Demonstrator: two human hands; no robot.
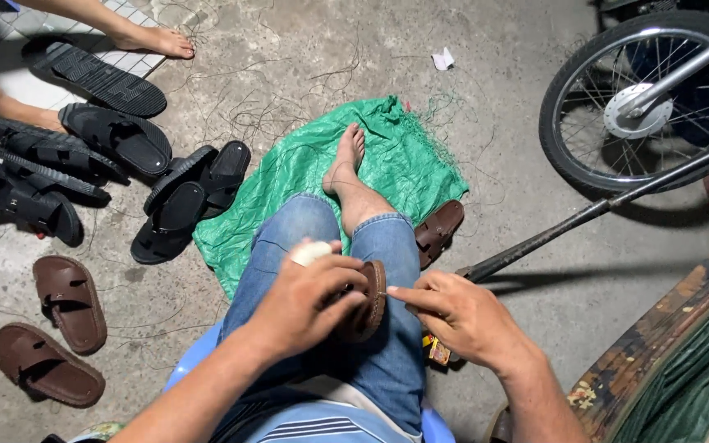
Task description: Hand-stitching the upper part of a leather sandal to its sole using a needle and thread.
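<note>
Head camera view looks down at a seated person's lap, where a brown leather-look sandal (368,305) rests on the thigh of their blue jeans (379,246), near the middle of the scene. The left hand (309,299) wraps over the sandal from the left, fingers curled closed around its sole and strap, with a pale bandage on the thumb (310,252). The right hand (461,316) sits just to the right of the sandal, thumb and forefinger pinched narrow at its edge; whether they grip a needle or thread I cannot tell.

I judge the sandal to be light, with a fairly stiff sole that flexes a little and softer straps. It looks matte, not slippery, and hardly fragile. The surest hold seems to be around the sole's edge and mid-strap, as the left hand has it, pressed against the thigh for steadiness.

Under the person's bare foot (346,160), farther off, lies a crumpled green plastic sheet (408,156) on the concrete floor (289,57), with another brown sandal (437,230) at its right edge. To the left lie a pair of brown sandals (51,328) and several black sandals (182,201). Far right stands a spoked motorbike wheel (646,102). Another person's bare foot (153,39) shows far left.
</note>
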